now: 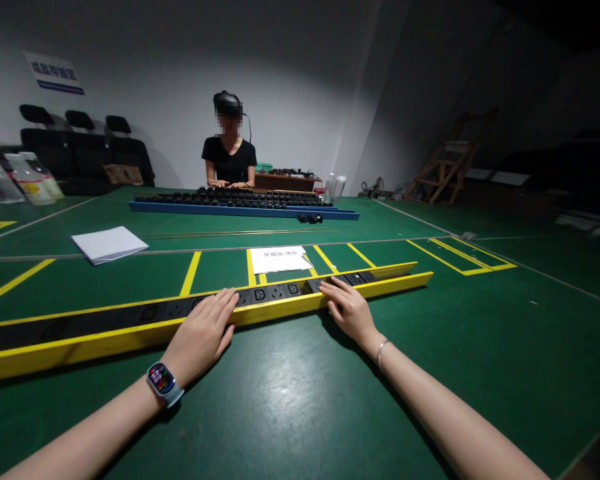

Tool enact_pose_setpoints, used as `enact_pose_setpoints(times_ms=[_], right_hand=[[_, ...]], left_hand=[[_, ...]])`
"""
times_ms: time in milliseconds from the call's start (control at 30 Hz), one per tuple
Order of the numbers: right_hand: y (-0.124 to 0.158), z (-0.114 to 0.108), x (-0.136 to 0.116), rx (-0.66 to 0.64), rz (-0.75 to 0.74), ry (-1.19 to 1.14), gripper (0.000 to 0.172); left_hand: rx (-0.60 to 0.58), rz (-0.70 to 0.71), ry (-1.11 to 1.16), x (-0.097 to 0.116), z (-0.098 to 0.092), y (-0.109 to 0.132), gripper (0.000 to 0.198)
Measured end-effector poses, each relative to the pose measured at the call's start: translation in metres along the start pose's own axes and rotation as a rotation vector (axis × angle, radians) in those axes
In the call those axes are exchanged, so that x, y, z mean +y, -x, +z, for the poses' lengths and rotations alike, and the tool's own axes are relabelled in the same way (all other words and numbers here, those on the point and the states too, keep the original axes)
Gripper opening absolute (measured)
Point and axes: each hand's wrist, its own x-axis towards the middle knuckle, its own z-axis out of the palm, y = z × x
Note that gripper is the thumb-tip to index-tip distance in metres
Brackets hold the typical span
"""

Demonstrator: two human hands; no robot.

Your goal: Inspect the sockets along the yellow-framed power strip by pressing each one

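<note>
A long yellow channel lies across the green table in front of me. Inside it is a row of black socket modules, filling most of its length, with bare channel at the far right end. My left hand lies over the channel left of the middle, palm down, fingers stretched out on the modules. It wears a smartwatch at the wrist. Further right, my right hand rests its fingertips on the modules near the right end, fingers slightly bent and apart. What lies under the fingers is hidden.
Behind the channel lie a printed paper sign, a folded white sheet and yellow tape markings. Further back are a blue channel and loose black modules. A person sits opposite. Bottles stand at left.
</note>
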Motion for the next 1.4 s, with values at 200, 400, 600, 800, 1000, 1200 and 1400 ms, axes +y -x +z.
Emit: enact_pose_setpoints(times_ms=[200, 400, 600, 800, 1000, 1200, 1400], right_hand=[[0.0003, -0.0002, -0.0009, -0.004, 0.019, 0.006, 0.037], [0.0004, 0.0002, -0.0015, 0.002, 0.023, -0.003, 0.039], [0.0001, 0.0, -0.002, -0.002, 0.039, -0.007, 0.041], [0.0001, -0.0006, -0.0014, -0.006, 0.033, -0.002, 0.04], [0.0007, -0.0005, 0.0019, -0.012, 0.031, -0.016, 0.039], [-0.0001, -0.0002, 0.0028, -0.001, 0.047, -0.023, 0.038], [-0.0013, 0.0006, 0.0025, 0.016, 0.061, -0.033, 0.037]], left_hand=[[-0.001, -0.001, 0.004, -0.0001, -0.0005, -0.0003, 0.055], [-0.007, -0.006, 0.008, 0.0001, -0.0006, -0.0007, 0.055], [0.003, -0.012, 0.039, 0.0001, -0.0005, -0.0005, 0.055], [-0.008, -0.005, 0.018, 0.0001, -0.0003, -0.0004, 0.055], [-0.004, -0.007, 0.012, 0.0, -0.0002, 0.0001, 0.054], [-0.01, -0.008, 0.01, 0.0002, -0.001, 0.0002, 0.055], [0.006, -0.01, 0.034, -0.0001, -0.0002, 0.0007, 0.056]])
